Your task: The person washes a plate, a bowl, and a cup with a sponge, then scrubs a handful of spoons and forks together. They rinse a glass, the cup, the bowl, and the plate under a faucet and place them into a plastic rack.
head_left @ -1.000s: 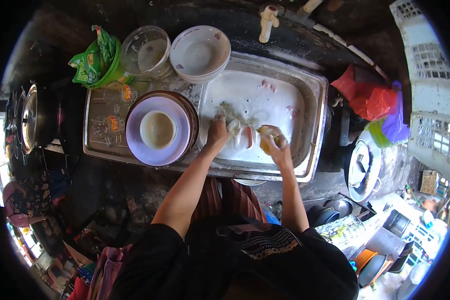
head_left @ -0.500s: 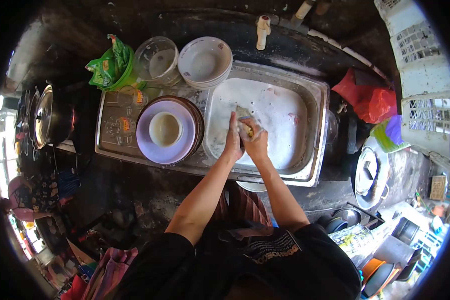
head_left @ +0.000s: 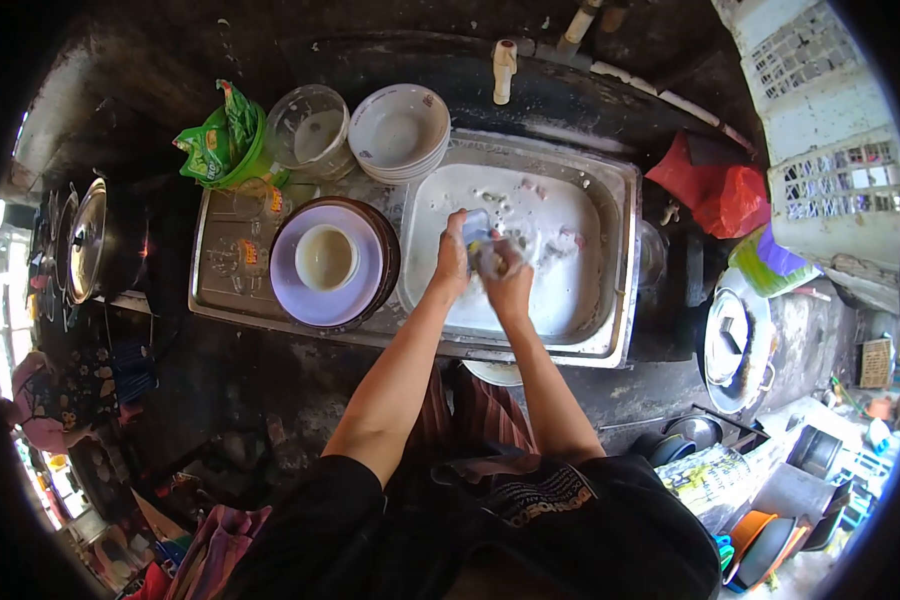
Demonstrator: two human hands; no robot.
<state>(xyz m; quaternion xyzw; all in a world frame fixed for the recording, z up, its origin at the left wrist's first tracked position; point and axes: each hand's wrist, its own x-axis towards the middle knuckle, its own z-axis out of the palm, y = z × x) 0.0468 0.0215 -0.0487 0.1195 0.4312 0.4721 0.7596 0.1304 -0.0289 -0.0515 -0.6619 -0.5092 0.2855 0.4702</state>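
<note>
Over the sink basin [head_left: 417,225], my left hand [head_left: 452,258] is closed around a clear, bluish drinking glass [head_left: 477,224], which is tilted between my palms. My right hand [head_left: 508,282] is closed against the glass's other side, its fingers smeared by motion. A small greyish-yellow wad [head_left: 494,257] shows at those fingers; its kind is too blurred to name. Below both hands the basin holds whitish soapy water [head_left: 550,290] with foam patches and a few dark and reddish bits.
On the drainboard [head_left: 206,275] are clear glasses [head_left: 238,257] with orange labels and a lilac plate [head_left: 288,283] bearing a white bowl [head_left: 327,258]. Stacked bowls [head_left: 400,130], a clear tub [head_left: 307,127] and a green basket [head_left: 232,150] line the back. A tap [head_left: 505,72] overhangs behind.
My right hand has turned and shifted slightly against the glass, and it is now blurred. The foam has thinned around my hands, showing more bits. The whole view has shifted slightly.
</note>
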